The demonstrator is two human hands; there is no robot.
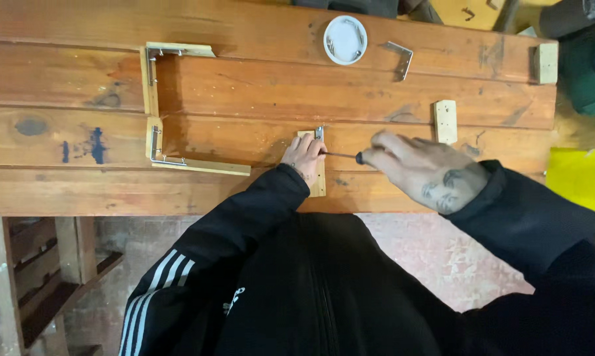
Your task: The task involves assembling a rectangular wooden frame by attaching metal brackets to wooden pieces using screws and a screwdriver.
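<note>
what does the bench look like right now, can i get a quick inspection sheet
surface: wooden plank bench, stained and marked
job's things: small wood strip with a metal bracket at its top end; screwdriver lying level, tip toward the bracket
clutter: three-sided wood frame with corner brackets; white round lid; loose angle bracket; two wood blocks
grippers: left hand presses the strip; right hand grips the screwdriver
cables: nothing seen
surroundings: wooden shelving lower left, yellow sheet at right
</note>
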